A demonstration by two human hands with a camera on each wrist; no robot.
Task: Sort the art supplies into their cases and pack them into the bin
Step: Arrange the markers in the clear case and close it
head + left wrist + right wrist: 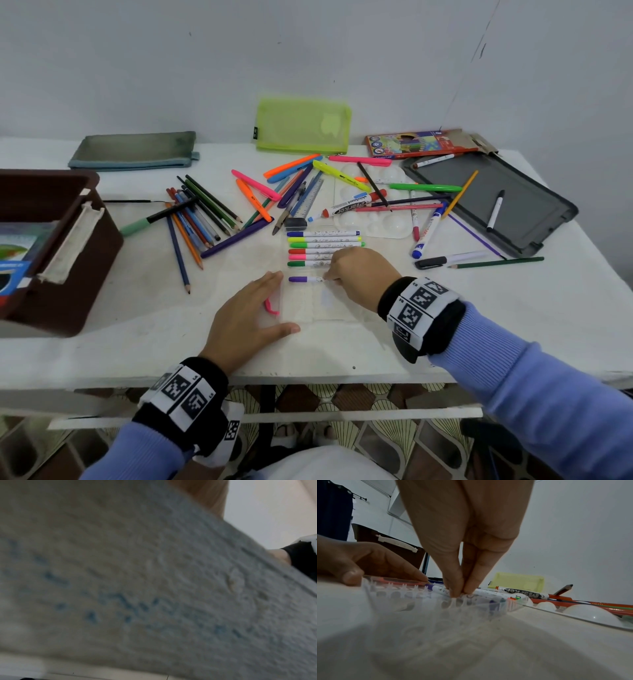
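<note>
A clear plastic marker case [308,308] lies open on the white table [137,325] in front of me. Several capped markers [322,245] sit clipped side by side in its far half. My right hand [327,278] pinches the white barrel of a purple-capped marker [303,279] and holds it down on the case below that row. In the right wrist view, thumb and fingertips [453,588] meet on this purple marker [433,588] over the case's clips [402,595]. My left hand [285,301] lies flat with straight fingers against the case's left edge, by a pink clasp [271,306].
A brown bin [78,246] with a box inside stands at the left. Loose pencils, pens and highlighters [219,212] cover the middle of the table, beside a white palette [376,219]. At the back lie a grey pouch [133,150], a green mesh pouch [303,126], a pencil box [418,142] and a grey tray [493,198].
</note>
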